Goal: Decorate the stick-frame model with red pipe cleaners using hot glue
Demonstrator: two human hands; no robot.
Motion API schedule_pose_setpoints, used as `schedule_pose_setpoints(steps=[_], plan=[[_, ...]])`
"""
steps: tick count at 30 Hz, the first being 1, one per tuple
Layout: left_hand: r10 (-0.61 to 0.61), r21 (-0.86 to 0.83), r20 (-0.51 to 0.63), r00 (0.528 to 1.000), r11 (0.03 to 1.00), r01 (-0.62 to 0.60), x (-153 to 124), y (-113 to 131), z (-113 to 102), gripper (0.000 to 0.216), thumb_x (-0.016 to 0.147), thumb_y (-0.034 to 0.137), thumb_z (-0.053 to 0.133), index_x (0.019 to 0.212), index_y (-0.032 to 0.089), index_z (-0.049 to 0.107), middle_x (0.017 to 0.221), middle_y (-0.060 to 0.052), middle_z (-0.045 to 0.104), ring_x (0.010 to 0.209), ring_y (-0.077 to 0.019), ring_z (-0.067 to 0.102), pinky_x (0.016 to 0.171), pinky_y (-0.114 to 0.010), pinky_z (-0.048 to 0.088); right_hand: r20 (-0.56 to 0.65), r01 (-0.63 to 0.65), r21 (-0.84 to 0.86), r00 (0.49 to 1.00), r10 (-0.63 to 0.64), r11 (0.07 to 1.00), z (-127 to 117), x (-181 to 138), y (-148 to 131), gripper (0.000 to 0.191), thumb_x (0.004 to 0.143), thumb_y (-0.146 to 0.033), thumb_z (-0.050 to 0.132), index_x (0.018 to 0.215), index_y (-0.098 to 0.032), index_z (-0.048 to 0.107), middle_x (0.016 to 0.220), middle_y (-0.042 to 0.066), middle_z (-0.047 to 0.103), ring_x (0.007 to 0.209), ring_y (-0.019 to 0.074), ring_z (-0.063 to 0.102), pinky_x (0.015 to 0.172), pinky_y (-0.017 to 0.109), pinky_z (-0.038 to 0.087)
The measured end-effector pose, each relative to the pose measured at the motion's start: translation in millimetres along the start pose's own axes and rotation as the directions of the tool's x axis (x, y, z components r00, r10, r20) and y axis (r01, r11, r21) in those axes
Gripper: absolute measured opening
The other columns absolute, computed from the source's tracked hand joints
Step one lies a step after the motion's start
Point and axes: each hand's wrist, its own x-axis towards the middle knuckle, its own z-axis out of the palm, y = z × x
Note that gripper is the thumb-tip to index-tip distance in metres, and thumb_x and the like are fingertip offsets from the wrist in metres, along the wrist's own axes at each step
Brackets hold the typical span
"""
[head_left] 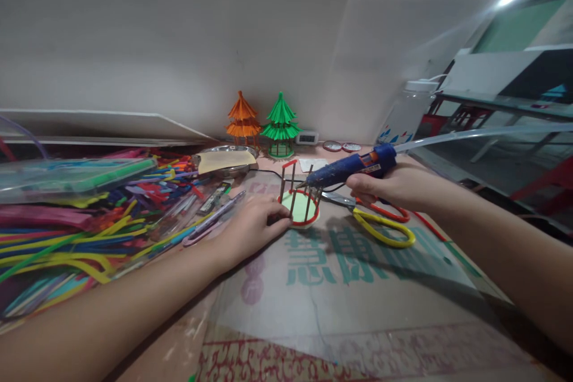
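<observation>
My right hand [391, 186] is closed round a blue hot glue gun [353, 167], its nozzle pointing left at a small craft piece [299, 203]. That piece is a pale green disc with a red rim and several thin upright sticks, one topped by a red bar. My left hand [255, 227] rests on the cardboard, its fingertips pinching the disc's left edge. A clear glue stick [483, 133] pokes out of the gun's back toward the right.
Yellow-and-red scissors [380, 224] lie under the gun. A heap of coloured straws and pens [89, 221] fills the left. Orange [243, 119] and green [281, 122] paper pagodas stand by the back wall, near a metal dish [226, 158] and a plastic bottle [407, 110].
</observation>
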Motion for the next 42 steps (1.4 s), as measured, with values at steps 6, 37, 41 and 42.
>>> schedule_pose_setpoints(steps=[6, 37, 41, 42], plan=[[-0.009, -0.003, 0.022, 1.0, 1.0, 0.009, 0.0, 0.4, 0.5, 0.014, 0.092, 0.027, 0.063, 0.092, 0.02, 0.075, 0.088, -0.004, 0.071, 0.084, -0.0186, 0.062, 0.075, -0.03, 0.044, 0.02, -0.019, -0.007, 1.0, 0.019, 1.0, -2.2, -0.9, -2.5, 0.045, 0.078, -0.067, 0.063, 0.093, -0.027, 0.073, 0.053, 0.0, 0.059, 0.067, 0.0259, 0.065, 0.061, 0.035, 0.048], [0.005, -0.018, 0.012, 1.0, 1.0, -0.005, -0.1, -1.6, 1.4, 0.014, 0.091, 0.028, 0.063, 0.092, 0.021, 0.075, 0.086, -0.004, 0.072, 0.083, -0.0183, 0.063, 0.074, -0.029, 0.044, 0.027, -0.097, -0.07, 0.995, 0.099, 0.993, -5.1, -0.7, -1.9, 0.045, 0.072, -0.07, 0.066, 0.068, -0.025, 0.067, 0.055, 0.002, 0.061, 0.067, 0.0251, 0.063, 0.067, 0.036, 0.049], [0.002, -0.012, 0.019, 1.0, 1.0, -0.001, 0.4, -1.1, 1.3, 0.014, 0.091, 0.028, 0.063, 0.091, 0.02, 0.075, 0.085, -0.003, 0.071, 0.081, -0.0179, 0.063, 0.075, -0.03, 0.044, 0.118, -0.072, 0.086, 0.991, 0.061, 0.994, -8.3, -2.5, -0.8, 0.046, 0.077, -0.065, 0.066, 0.069, -0.02, 0.07, 0.074, 0.006, 0.074, 0.081, 0.0254, 0.068, 0.08, 0.035, 0.05], [0.0, -0.012, 0.02, 1.0, 1.0, 0.0, 0.6, -0.8, 1.2, 0.014, 0.091, 0.027, 0.063, 0.091, 0.02, 0.075, 0.084, -0.003, 0.071, 0.081, -0.0178, 0.063, 0.075, -0.03, 0.044, 0.109, -0.07, 0.142, 0.992, 0.055, 0.987, -9.9, -2.9, -0.8, 0.045, 0.078, -0.064, 0.066, 0.075, -0.02, 0.073, 0.083, 0.008, 0.076, 0.089, 0.0262, 0.068, 0.086, 0.035, 0.049]])
